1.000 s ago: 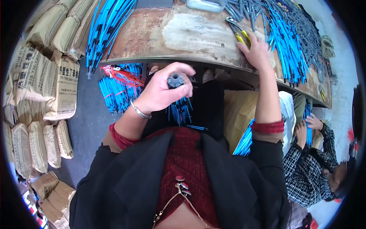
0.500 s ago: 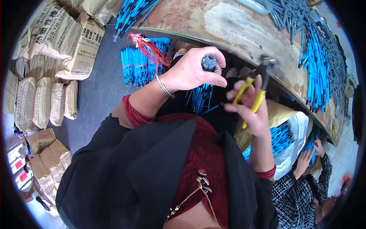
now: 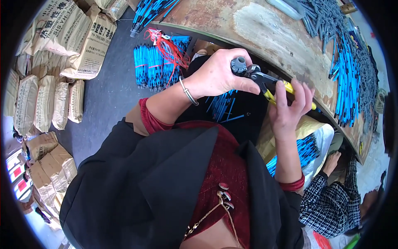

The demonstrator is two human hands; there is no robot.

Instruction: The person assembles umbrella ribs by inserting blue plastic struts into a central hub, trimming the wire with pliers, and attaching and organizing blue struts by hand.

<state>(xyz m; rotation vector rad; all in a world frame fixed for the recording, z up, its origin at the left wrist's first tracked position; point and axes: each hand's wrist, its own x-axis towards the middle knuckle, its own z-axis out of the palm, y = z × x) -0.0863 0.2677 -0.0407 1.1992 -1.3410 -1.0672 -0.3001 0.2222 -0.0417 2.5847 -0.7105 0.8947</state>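
My left hand [image 3: 219,74] is closed round a dark grey bundle [image 3: 238,65], seen end-on as a ring of small tips round a hollow centre. Its lower length is hidden by my palm and fingers. In my right hand [image 3: 292,103] are cutting pliers [image 3: 263,78] with dark metal jaws and yellow handles. The jaws meet the bundle's right side, by my left thumb; what lies between them I cannot make out. Below my left hand, loose blue-and-black sticks [image 3: 220,107] rest on my dark lap.
Tied bundles of blue sticks [image 3: 151,66] with red strips [image 3: 169,49] lie beyond my left forearm. The wooden table [image 3: 265,25] carries blue sticks [image 3: 349,79] and grey pieces [image 3: 321,18]. An open sack of sticks [image 3: 302,151] and a co-worker's hand [image 3: 331,162] are right; paper sacks [image 3: 45,103] left.
My right hand has brought the pliers' jaws leftward against the bundle, where they were apart from it before. The co-worker's hands have drawn back from the sticks at the right.
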